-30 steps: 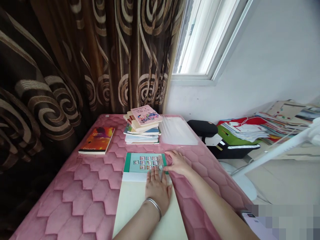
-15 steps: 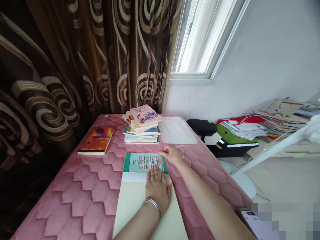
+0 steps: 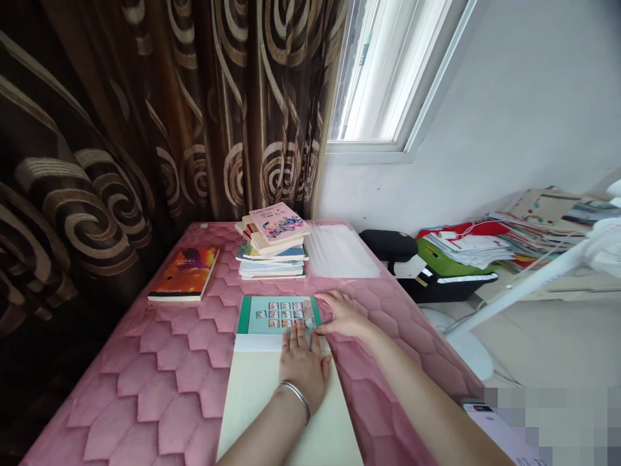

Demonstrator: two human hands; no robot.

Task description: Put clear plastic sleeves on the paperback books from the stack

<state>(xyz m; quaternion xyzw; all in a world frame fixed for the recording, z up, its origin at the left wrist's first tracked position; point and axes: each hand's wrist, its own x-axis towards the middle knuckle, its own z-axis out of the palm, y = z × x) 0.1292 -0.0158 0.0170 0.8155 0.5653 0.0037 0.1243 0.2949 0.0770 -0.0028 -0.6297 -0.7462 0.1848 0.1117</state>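
A teal book (image 3: 272, 315) with a grid of small pictures lies on a pink quilted table (image 3: 165, 382), its near part wrapped by a pale cream sheet (image 3: 252, 401). My left hand (image 3: 303, 366), wearing a silver bangle, lies flat with fingers stretched out on the cream sheet, fingertips reaching the book's lower edge. My right hand (image 3: 342, 314) rests at the book's right edge, fingers extended along a clear film fold there, pressing it down.
A stack of books (image 3: 274, 243) topped by a pink one stands behind. An orange book (image 3: 184, 274) lies at the left. Clear plastic sheets (image 3: 342, 251) lie at the back right. Dark patterned curtains hang behind; a black chair (image 3: 392, 246) and paper piles (image 3: 485, 246) sit to the right.
My right hand slid back toward the far corner of the book's right edge, then returned nearer along it. My left hand stayed flat on the cream sheet.
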